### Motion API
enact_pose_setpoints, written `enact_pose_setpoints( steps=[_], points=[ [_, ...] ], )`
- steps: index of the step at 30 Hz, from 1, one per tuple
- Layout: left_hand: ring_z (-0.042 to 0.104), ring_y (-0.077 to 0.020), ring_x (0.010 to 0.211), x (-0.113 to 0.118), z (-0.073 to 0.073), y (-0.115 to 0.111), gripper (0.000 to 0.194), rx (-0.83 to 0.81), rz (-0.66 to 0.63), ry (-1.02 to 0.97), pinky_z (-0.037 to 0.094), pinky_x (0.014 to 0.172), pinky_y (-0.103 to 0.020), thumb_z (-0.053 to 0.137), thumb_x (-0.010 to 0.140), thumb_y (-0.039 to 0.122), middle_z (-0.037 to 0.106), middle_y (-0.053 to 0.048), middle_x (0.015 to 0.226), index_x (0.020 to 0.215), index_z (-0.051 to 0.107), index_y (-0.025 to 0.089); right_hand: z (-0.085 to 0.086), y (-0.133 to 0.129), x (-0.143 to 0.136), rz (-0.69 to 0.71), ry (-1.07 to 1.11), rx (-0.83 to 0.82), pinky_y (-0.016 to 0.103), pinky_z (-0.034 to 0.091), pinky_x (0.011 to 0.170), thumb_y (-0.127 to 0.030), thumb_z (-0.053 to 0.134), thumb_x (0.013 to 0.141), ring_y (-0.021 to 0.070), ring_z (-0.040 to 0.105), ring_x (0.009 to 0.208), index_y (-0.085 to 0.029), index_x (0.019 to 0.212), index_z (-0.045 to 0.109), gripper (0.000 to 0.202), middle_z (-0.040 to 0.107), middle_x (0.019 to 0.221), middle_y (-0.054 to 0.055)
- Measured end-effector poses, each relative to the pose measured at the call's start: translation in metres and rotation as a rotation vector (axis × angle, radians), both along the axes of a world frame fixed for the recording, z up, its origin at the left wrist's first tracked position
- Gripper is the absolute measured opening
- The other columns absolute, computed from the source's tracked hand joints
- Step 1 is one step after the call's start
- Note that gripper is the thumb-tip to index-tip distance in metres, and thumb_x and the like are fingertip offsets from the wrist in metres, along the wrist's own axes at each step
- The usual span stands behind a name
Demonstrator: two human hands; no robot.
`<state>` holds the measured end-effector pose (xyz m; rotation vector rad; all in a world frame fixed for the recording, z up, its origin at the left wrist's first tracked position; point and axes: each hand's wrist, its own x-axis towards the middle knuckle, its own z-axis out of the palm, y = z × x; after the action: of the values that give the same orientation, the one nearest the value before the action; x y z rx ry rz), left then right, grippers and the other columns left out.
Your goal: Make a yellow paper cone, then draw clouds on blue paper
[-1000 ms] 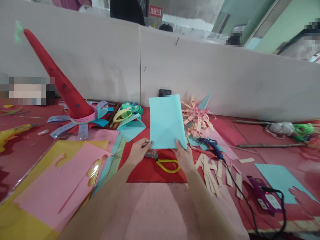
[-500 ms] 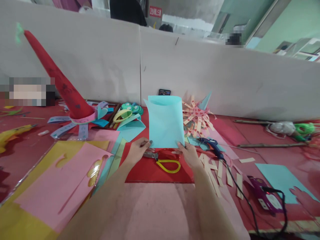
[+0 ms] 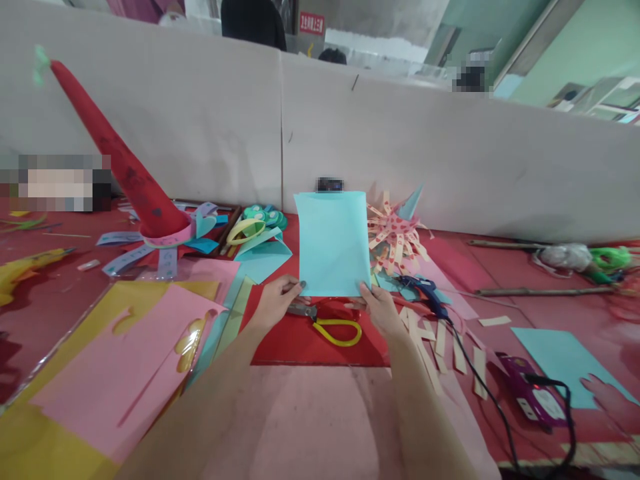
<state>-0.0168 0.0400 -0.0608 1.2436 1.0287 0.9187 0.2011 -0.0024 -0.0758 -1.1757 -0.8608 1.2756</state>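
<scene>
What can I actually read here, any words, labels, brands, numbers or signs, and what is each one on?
"卫生间?上三?": white on the red sign beyond the partition; each ? is a blurred character.
Pale label on the purple device: too small to read.
Marks on the lilac strips under the red cone: too small.
Marks on the heart-patterned strips: too small.
Small dark object behind the blue sheet: blurred.

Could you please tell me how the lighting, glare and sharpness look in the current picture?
In the head view, light is soft, with the blue sheet fairly evenly lit and faint shadows on the wall; also in the head view, clear plastic glares at left, the red cone has a blurred green tip, and some patches are pixelated.
</scene>
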Motion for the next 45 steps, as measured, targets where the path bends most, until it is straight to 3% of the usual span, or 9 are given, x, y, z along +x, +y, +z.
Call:
enact_pose_setpoints(
  steps=[7,11,15,21,24,34,41,45],
  points=[
    [0.066,-0.0198,0.059,-0.003,-0.003,0.002,0.027,0.016,-0.041,0.014,0.054,0.060,-0.031,0.059,0.069,0.044,0.066,0.000,0.061,0.073,0.050,0.019,0.009,-0.003,0.003,0.039,-0.086,0.025,0.033,0.053,0.071,-0.037,0.069,0.063,0.0181,0.061,0.079,-0.019,0.087,0.065,0.029,0.067,0.089,0.002],
    [0.065,-0.0186,0.058,-0.003,-0.003,0.000,0.028,0.029,-0.127,0.001,0.054,0.063,-0.031,0.059,0.068,0.045,0.065,0.001,0.060,0.072,0.050,0.019,0.010,-0.006,0.003,0.051,-0.189,-0.040,0.036,0.048,0.081,-0.034,0.073,0.059,0.0212,0.060,0.088,-0.018,0.090,0.066,0.035,0.068,0.095,0.005],
    [0.065,-0.0175,0.058,-0.002,-0.002,-0.002,0.028,0.033,-0.155,0.004,0.054,0.063,-0.030,0.060,0.068,0.045,0.063,0.003,0.058,0.069,0.049,0.019,0.010,-0.007,0.001,0.063,-0.149,-0.058,0.035,0.048,0.082,-0.032,0.075,0.057,0.0216,0.060,0.091,-0.018,0.093,0.066,0.039,0.067,0.098,0.006],
    [0.065,-0.0177,0.059,-0.003,-0.003,0.000,0.029,0.019,-0.131,-0.004,0.054,0.061,-0.029,0.059,0.068,0.046,0.063,0.002,0.057,0.071,0.051,0.018,0.006,-0.005,0.005,0.087,-0.099,-0.042,0.030,0.054,0.057,-0.033,0.072,0.059,0.0144,0.059,0.065,-0.018,0.086,0.067,0.030,0.066,0.088,0.002],
    [0.065,-0.0177,0.059,-0.002,-0.003,-0.001,0.029,0.005,-0.135,-0.006,0.054,0.060,-0.028,0.060,0.067,0.046,0.062,0.003,0.055,0.069,0.050,0.018,0.003,-0.005,0.010,0.115,-0.115,-0.016,0.026,0.053,0.050,-0.035,0.070,0.062,0.0128,0.057,0.061,-0.017,0.085,0.068,0.029,0.066,0.083,0.002],
    [0.065,-0.0176,0.058,0.000,0.002,-0.004,0.033,-0.050,-0.127,-0.042,0.054,0.063,-0.031,0.063,0.063,0.049,0.063,0.003,0.058,0.069,0.050,0.019,0.004,-0.009,0.018,0.174,-0.076,-0.063,0.022,0.053,0.047,-0.040,0.063,0.070,0.0161,0.060,0.073,-0.019,0.096,0.066,0.034,0.067,0.086,0.003],
    [0.065,-0.0176,0.057,-0.001,0.000,-0.002,0.030,-0.027,-0.135,-0.015,0.054,0.060,-0.030,0.060,0.067,0.046,0.064,0.002,0.057,0.071,0.050,0.018,0.007,-0.009,0.017,0.151,-0.077,-0.081,0.022,0.051,0.042,-0.045,0.060,0.071,0.0162,0.063,0.066,-0.019,0.088,0.066,0.031,0.067,0.083,0.004],
    [0.065,-0.0165,0.057,-0.003,-0.001,-0.001,0.029,0.013,-0.145,-0.012,0.054,0.061,-0.028,0.060,0.068,0.045,0.065,0.002,0.060,0.071,0.049,0.018,0.008,-0.010,0.017,0.217,-0.041,-0.144,0.022,0.047,0.038,-0.052,0.054,0.074,0.0186,0.065,0.061,-0.019,0.091,0.063,0.038,0.069,0.077,0.008]
  ],
)
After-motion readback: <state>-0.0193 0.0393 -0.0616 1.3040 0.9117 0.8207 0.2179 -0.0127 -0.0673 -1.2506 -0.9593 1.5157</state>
